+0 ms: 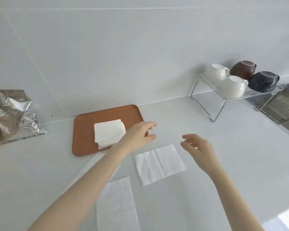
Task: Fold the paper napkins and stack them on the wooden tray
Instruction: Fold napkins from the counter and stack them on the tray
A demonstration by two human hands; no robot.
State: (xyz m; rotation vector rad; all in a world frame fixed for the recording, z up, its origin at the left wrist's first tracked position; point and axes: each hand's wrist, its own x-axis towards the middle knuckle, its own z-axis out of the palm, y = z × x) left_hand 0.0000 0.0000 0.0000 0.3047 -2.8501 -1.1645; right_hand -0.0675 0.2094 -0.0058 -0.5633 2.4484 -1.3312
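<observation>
A brown wooden tray lies on the white counter, with a stack of folded white napkins on it. My left hand hovers over the tray's right edge, fingers apart and holding nothing. My right hand hangs open above the counter, to the right of the tray. Just below both hands a white napkin lies flat with a crease down its middle. Another unfolded napkin lies nearer to me, partly under my left forearm.
Crumpled silver foil packaging sits at the far left by the wall. A wire rack at the back right holds two white cups, a brown cup and a dark cup. A metal mesh basket stands beside it.
</observation>
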